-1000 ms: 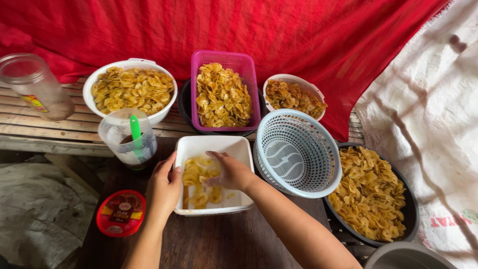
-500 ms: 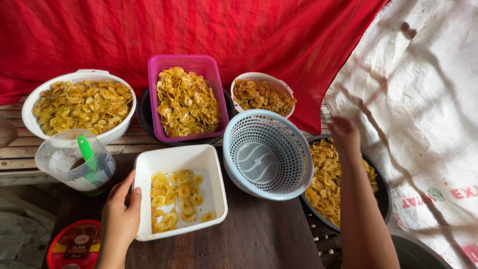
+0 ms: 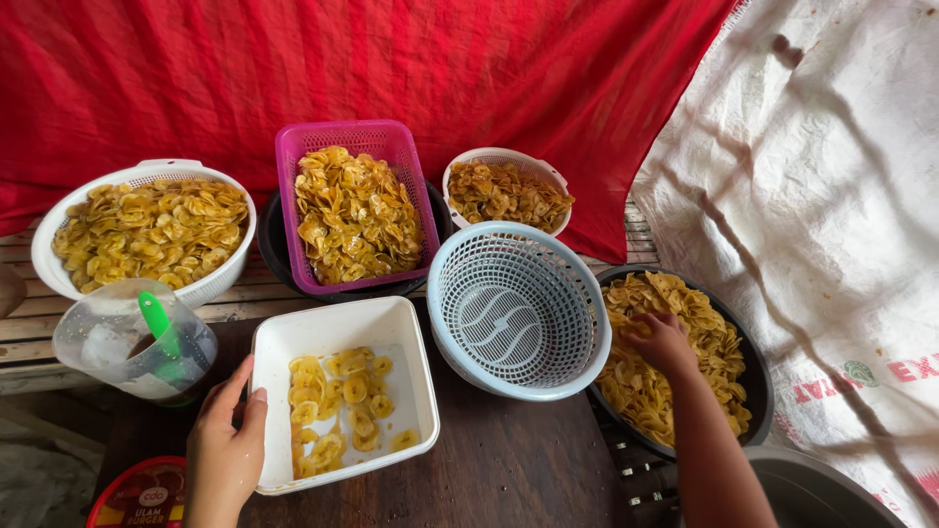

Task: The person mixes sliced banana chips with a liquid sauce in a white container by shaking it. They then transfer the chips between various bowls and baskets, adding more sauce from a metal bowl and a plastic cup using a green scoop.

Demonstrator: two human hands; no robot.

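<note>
1. Far left, a round white basket (image 3: 147,230) heaped with golden banana chips sits on a slatted wooden bench (image 3: 39,332) against a red cloth (image 3: 391,68).
2. Below it stands a clear plastic jug (image 3: 122,347) with a green scoop (image 3: 156,323) stuck inside; a red lid (image 3: 137,494) lies at the lower edge.
3. The left hand (image 3: 227,450) rests with fingers loosely spread on the left rim of a square white tub (image 3: 337,391), gripping nothing tightly. The tub holds a thin layer of chips (image 3: 337,411) on its floor.
4. Behind the tub, a purple rectangular basket (image 3: 354,205) full of chips sits in a dark pan (image 3: 269,249).
5. Next right, a small white basket (image 3: 507,191) of darker chips stands against the cloth.
6. An empty pale blue basket (image 3: 516,308), tilted toward the camera, stands between the tub and the black pan, leaning over the pan's left edge.
7. The right hand (image 3: 665,342) lies knuckles up on the chips in the black pan (image 3: 758,391), fingers curled down into the pile; whether they have closed on any chips I cannot tell.
8. A grey rim (image 3: 831,489) shows at the lower right, and a white sack cloth (image 3: 831,196) hangs at the right.
9. The tub and blue basket stand on a dark wooden table (image 3: 509,469).
10. Count: four baskets, two pans, one tub, one jug, two hands.
</note>
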